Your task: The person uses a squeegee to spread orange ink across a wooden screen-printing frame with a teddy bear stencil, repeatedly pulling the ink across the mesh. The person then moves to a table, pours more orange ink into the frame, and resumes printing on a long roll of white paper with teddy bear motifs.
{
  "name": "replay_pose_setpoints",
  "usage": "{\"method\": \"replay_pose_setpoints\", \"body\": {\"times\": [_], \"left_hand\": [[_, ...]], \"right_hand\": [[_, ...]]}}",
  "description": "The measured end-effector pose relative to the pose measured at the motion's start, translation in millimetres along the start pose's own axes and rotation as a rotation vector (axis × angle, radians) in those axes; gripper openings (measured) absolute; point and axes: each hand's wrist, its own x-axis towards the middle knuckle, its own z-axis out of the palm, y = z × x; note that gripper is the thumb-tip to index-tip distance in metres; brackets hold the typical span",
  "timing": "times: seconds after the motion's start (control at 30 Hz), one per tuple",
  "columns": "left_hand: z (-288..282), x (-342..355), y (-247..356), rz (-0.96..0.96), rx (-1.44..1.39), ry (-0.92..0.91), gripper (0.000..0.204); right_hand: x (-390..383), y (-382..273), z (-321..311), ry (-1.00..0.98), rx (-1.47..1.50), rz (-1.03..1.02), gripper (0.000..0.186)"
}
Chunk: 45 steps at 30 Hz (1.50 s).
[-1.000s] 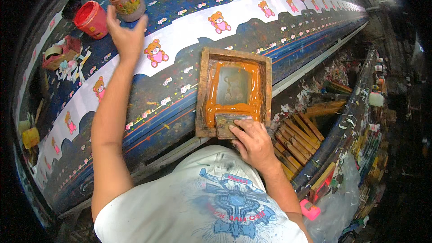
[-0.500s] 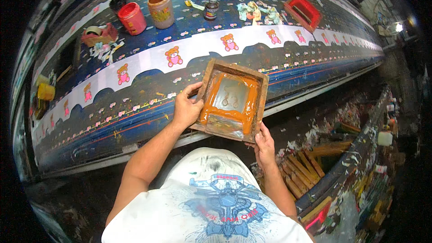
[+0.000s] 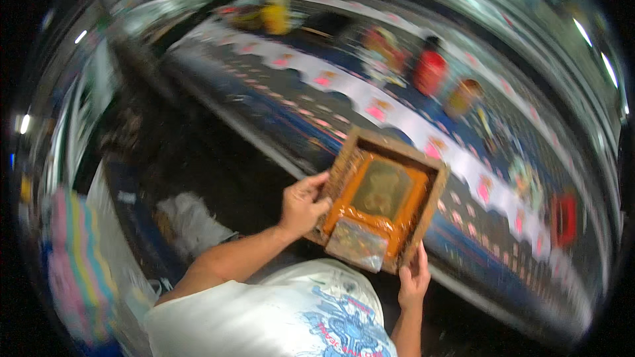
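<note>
Holding a wooden frame (image 3: 428, 209) in both bare hands, out in front of the white shirt (image 3: 264, 317). Gripping its left rail with the left hand (image 3: 305, 206), thumb and fingers closed about the wood. Supporting its lower right corner with the right hand (image 3: 415, 276), fingers against the edge, partly hidden behind it. Turning the top of the frame toward the right in view, overlapping the near side of a long dark blue table (image 3: 248, 102); impossible to tell contact with it from here.

Showing inside the frame a glossy band of orange paint (image 3: 401, 221) around a dull greyish mesh (image 3: 380, 190) with a faint shape on it. Carrying a flat, stained squeegee (image 3: 357, 244) there too, at the near end, touching the paint.

Facing, on the blurred table, a white strip (image 3: 344, 90) printed with bears in pink and brown. Seeing behind it a red tub (image 3: 430, 74) near a brown-rimmed tub (image 3: 463, 98), a yellow tub (image 3: 276, 16) well to the left, and crumpled scraps (image 3: 526, 182) and a red frame (image 3: 564, 219) to the right. Having a striped cloth (image 3: 79, 264) at far left.
</note>
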Motion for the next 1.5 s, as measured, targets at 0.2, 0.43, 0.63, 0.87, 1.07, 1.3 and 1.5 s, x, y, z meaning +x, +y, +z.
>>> {"method": "replay_pose_setpoints", "body": {"times": [0.2, 0.43, 0.63, 0.87, 1.07, 1.3, 1.5], "left_hand": [[-112.4, -39.5, 44.3, 0.083, 0.201, 0.433, 0.06], [-294.8, -56.0, 94.1, 0.092, 0.365, 0.886, 0.058], [-429.7, -46.4, 133.6, 0.107, 0.369, 1.091, 0.059], [-547.8, 17.6, 132.8, 0.103, 0.35, 1.266, 0.061], [-629.2, 90.3, 151.6, 0.131, 0.304, 1.455, 0.066], [-745.4, 109.9, 186.7, 0.441, 0.209, 1.631, 0.07], [-853.1, 103.2, 220.2, 0.475, 0.377, 1.882, 0.073]], "right_hand": [[74.8, -7.9, 95.5, -0.401, -0.016, 0.034, 0.083], [163.2, 13.8, 316.0, -0.827, -0.038, 0.099, 0.086], [212.0, 36.8, 504.5, -1.067, -0.033, 0.112, 0.087], [298.5, 62.3, 670.1, -1.2, -0.101, 0.045, 0.085], [382.6, 100.8, 820.3, -1.355, -0.074, 0.113, 0.085], [412.8, 86.9, 1029.8, -1.655, 0.089, 0.303, 0.081], [390.0, 109.1, 1241.1, -1.978, 0.215, 0.303, 0.077]]}}
